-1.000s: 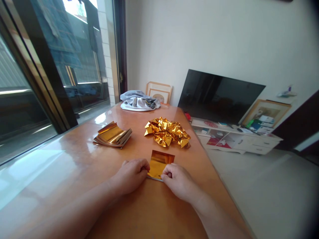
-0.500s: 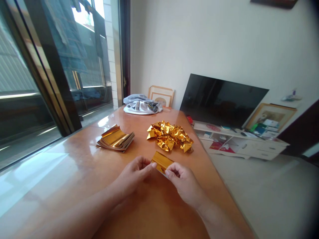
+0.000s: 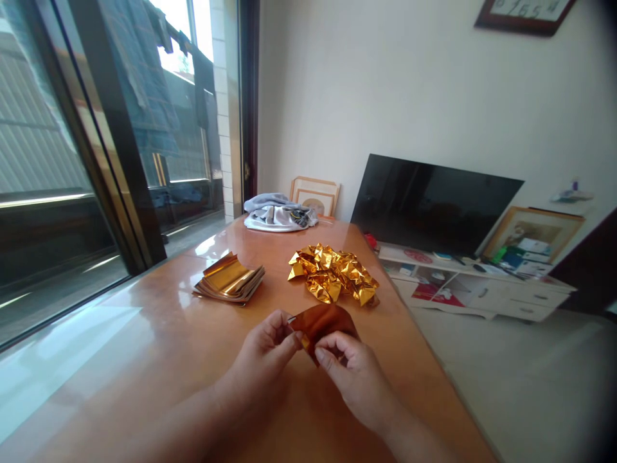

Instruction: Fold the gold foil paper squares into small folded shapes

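Note:
Both my hands hold one gold foil sheet [image 3: 322, 321] just above the wooden table [image 3: 159, 334]. My left hand [image 3: 264, 360] pinches its left corner between thumb and fingers. My right hand [image 3: 354, 373] pinches its lower right edge, fingers curled. The sheet is bent into a curved, partly folded shape. Beyond it lies a heap of folded gold foil pieces [image 3: 333, 273]. A flat stack of gold foil sheets [image 3: 230, 281] rests to the left of the heap.
A bundle of grey and white cloth [image 3: 279, 213] lies at the table's far end, with a picture frame [image 3: 315, 195] behind it. A dark television [image 3: 434, 202] stands on a low white cabinet [image 3: 482, 289] to the right. Sliding glass doors run along the left.
The foil sheet lay flat under my fingers on the table; both hands have lifted it and bent it into a curved fold. The view has tilted upward.

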{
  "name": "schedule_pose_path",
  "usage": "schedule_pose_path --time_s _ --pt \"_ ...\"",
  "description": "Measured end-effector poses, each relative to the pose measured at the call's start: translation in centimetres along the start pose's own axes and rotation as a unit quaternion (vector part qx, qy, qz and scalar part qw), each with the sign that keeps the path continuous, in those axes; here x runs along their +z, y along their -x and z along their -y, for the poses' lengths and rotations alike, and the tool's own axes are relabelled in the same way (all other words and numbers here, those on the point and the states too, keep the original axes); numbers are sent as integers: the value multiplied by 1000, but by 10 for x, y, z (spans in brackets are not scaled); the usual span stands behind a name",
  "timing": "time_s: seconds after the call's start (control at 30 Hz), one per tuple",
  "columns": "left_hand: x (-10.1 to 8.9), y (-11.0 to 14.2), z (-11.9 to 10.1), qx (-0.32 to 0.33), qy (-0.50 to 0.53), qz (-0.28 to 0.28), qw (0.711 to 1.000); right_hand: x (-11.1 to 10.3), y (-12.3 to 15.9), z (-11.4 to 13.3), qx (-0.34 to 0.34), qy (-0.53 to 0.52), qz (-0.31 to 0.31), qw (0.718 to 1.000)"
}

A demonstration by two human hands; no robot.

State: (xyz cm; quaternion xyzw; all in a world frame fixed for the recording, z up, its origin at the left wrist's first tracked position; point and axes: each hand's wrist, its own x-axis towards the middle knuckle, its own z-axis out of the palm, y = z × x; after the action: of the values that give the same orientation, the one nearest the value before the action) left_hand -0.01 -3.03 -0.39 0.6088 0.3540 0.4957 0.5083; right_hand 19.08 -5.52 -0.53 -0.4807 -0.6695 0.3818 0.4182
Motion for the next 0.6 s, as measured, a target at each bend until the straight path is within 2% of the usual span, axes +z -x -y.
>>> schedule_pose_path --time_s 0.1,0.2,0.3,0.37,0.47,0.53,0.6 --pt "-4 3 0 66 -152 -28 986 0 2 2 1 -23 -15 1000" --pt "-6 7 -3 132 -275 -44 951 -1 5 3 31 -62 -24 997" --pt "-6 11 -10 199 -349 -40 915 -1 6 6 73 -151 -4 986" --pt "-5 13 -14 243 -381 -21 892 -2 5 9 91 -251 8 964" --pt "-2 15 -18 297 -424 25 855 -6 2 15 128 -407 11 905" --pt "1 16 -19 320 -447 60 833 -9 -3 15 159 -460 -15 873" --pt "5 17 -18 323 -476 102 812 -12 -7 10 181 -471 -49 862"
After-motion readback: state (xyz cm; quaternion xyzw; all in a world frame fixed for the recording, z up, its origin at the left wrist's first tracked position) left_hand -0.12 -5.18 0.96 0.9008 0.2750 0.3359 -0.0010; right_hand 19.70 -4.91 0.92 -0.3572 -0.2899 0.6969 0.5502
